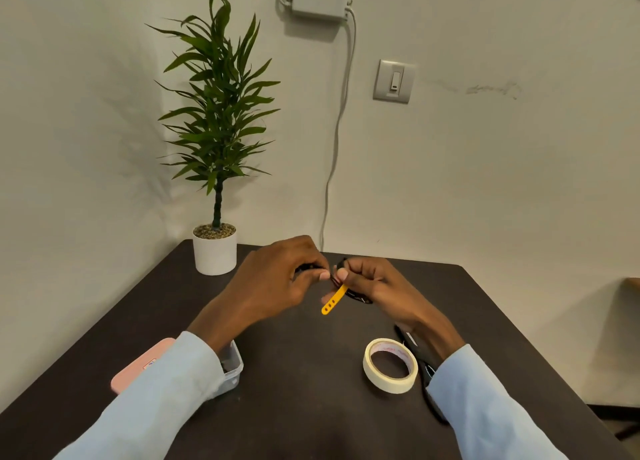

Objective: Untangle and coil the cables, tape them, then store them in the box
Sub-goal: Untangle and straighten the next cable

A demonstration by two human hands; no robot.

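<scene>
While both forearms reach forward above the bench (311, 407), the left hand (273, 283) and right hand (374, 283) meet knuckle to knuckle, fingers curled and pinching a black cable (356, 297) with its yellow strap (334, 300) hanging below.
</scene>
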